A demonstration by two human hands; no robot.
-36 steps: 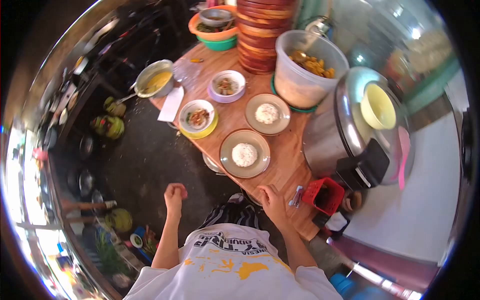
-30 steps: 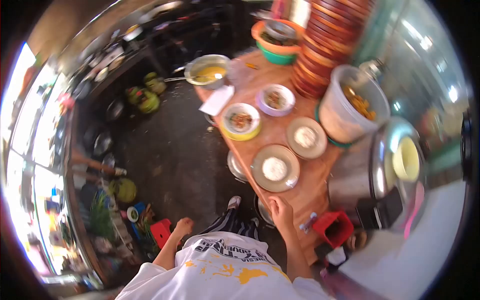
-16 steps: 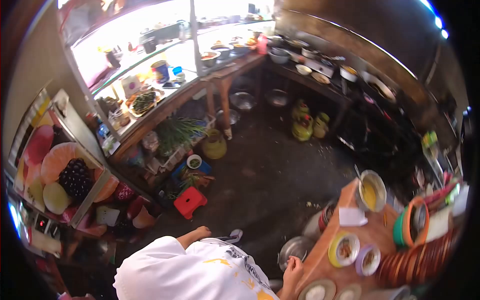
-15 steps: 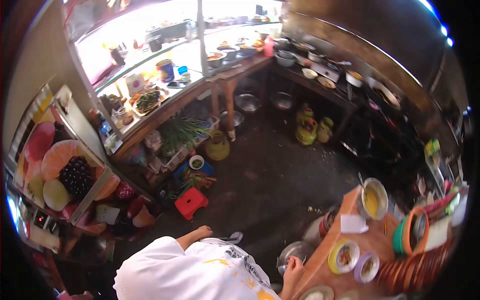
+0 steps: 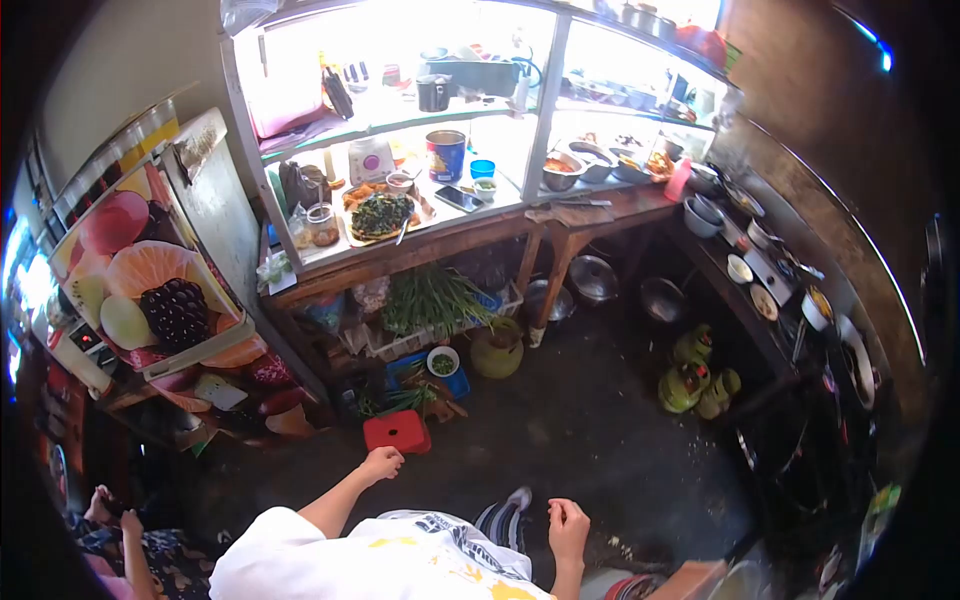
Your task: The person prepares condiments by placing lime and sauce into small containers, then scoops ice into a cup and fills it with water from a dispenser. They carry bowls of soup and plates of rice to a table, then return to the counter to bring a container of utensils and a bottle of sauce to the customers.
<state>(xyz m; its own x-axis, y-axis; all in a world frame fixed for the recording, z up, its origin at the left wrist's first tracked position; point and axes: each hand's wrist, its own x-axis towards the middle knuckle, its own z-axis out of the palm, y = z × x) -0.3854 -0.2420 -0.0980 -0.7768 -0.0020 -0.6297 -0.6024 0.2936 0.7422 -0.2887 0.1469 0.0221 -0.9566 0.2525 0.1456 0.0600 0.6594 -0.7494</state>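
Bare, with its fingers loosely bent and parted, my left hand (image 5: 382, 465) is low in front of my white shirt. Its fingertips are nearest to a red plastic stool (image 5: 395, 432) on the dark floor; in this view they overlap its lower edge. Right of my shirt hangs my right hand (image 5: 568, 528), fingers curled, a gap between thumb and index finger, and no object visible in it. Beyond the stool, a white bowl of chopped greens (image 5: 443, 362) stands on a blue tray (image 5: 458, 384).
A glass display case (image 5: 390, 240) holds food ahead. Green gas cylinders (image 5: 683, 388) stand before the cooking counter (image 5: 745, 300) at right. A fridge with fruit pictures (image 5: 150, 290) is left. Another person's hand (image 5: 131, 522) shows lower left; a wooden table corner (image 5: 690, 580) is lower right.
The view has turned right to left, and the display case looks nearer. The table with bowls has mostly left the view. My left hand now appears beside the stool; my right hand is away from the table.
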